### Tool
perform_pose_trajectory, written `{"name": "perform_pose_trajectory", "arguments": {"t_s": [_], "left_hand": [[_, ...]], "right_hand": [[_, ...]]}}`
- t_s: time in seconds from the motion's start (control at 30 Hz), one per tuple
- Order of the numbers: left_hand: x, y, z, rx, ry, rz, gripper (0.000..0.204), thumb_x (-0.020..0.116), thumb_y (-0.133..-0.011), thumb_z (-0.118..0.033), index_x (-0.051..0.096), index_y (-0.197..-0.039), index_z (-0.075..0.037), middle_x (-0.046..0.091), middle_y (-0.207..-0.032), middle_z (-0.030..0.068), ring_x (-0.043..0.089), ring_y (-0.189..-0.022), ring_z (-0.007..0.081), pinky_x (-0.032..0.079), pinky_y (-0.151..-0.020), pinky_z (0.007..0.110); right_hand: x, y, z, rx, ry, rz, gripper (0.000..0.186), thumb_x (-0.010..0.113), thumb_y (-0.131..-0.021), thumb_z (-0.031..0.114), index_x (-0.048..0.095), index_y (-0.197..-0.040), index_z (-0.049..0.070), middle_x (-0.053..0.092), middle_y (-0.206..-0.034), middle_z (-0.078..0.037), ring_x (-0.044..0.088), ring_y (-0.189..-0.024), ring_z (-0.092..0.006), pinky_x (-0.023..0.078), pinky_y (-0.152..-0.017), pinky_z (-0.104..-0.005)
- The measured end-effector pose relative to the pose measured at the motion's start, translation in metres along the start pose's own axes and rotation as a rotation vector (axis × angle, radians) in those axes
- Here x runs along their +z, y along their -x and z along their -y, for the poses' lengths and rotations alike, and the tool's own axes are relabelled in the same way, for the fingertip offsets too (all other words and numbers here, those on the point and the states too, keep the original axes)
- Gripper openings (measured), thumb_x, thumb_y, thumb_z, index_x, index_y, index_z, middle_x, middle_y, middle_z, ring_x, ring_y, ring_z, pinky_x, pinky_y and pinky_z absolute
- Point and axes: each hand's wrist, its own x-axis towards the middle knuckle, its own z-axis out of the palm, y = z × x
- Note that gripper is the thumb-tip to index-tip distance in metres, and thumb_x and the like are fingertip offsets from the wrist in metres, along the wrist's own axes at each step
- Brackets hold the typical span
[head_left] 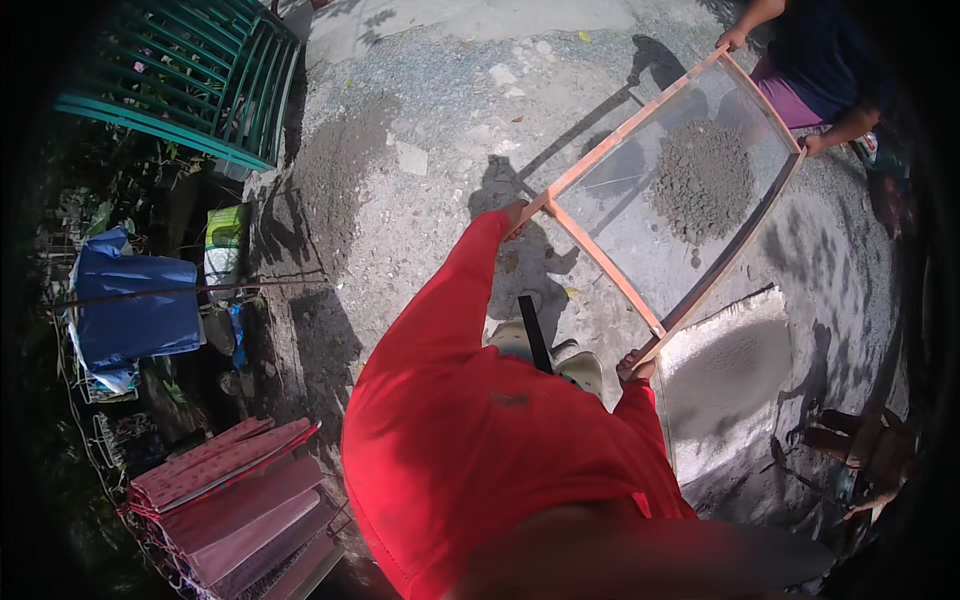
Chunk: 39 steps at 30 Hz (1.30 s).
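Note:
A wood-framed mesh screen [612, 262], a large sieve, is held up off the ground between me and another person [830, 55]. My left hand [516, 217] is closed around the end of its far-left rail. Lower down, my right hand [634, 366] grips the end of the other long rail, near the crossbar. On the mesh toward the other person lies a heap of grey, lumpy sand [703, 180]. That person's two hands hold the opposite end of the frame. Red sleeves cover both my arms.
A pale sack sheet [780, 310] bearing fine grey sand [730, 375] lies right of my right hand. A green slatted metal gate [190, 75] stands at upper left. Blue clothing [135, 305] and reddish cloths [235, 495] hang at left. Rough concrete ground [420, 240] spreads ahead.

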Motion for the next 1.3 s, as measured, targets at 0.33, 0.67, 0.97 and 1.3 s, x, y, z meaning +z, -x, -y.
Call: {"name": "perform_pose_trajectory", "arguments": {"t_s": [0.33,0.67,0.97,1.3], "left_hand": [[-0.059,0.092,0.031,-0.111,0.102,-0.178,0.048,0.031,-0.068,-0.059,0.037,-0.05,-0.015,0.027,-0.038,-0.0006,0.024,-0.031,0.012,0.016,-0.031,0.028],[0.023,0.079,0.15,-0.133,0.246,-0.075,0.053,0.027,-0.069,-0.061,0.04,-0.05,-0.013,0.032,-0.041,0.0019,0.03,-0.032,0.0168,0.023,-0.031,0.031],[0.138,0.013,0.203,-0.233,0.381,0.215,0.053,0.028,-0.068,-0.062,0.042,-0.052,-0.013,0.034,-0.043,0.0027,0.033,-0.035,0.0189,0.026,-0.034,0.033],[0.096,-0.036,0.218,0.133,0.299,0.2,0.049,0.03,-0.07,-0.06,0.042,-0.057,-0.014,0.035,-0.045,0.0025,0.033,-0.035,0.0182,0.026,-0.033,0.031]], "right_hand": [[0.023,-0.05,-0.066,0.196,-0.014,0.233,0.046,0.032,-0.07,0.056,0.04,-0.061,0.012,0.032,-0.044,0.0,0.031,-0.036,-0.0159,0.028,-0.036,-0.0286],[-0.082,-0.042,-0.004,0.14,0.152,0.147,0.048,0.03,-0.069,0.059,0.031,-0.043,0.018,0.026,-0.035,0.002,0.028,-0.028,-0.0167,0.02,-0.029,-0.029],[-0.162,0.043,0.11,-0.051,0.267,-0.204,0.048,0.024,-0.072,0.059,0.035,-0.051,0.017,0.028,-0.037,0.001,0.025,-0.028,-0.0147,0.018,-0.028,-0.0276],[-0.051,0.077,0.099,-0.223,0.381,-0.329,0.044,0.027,-0.076,0.053,0.039,-0.056,0.016,0.031,-0.04,0.001,0.027,-0.03,-0.0132,0.022,-0.03,-0.0274]]}}
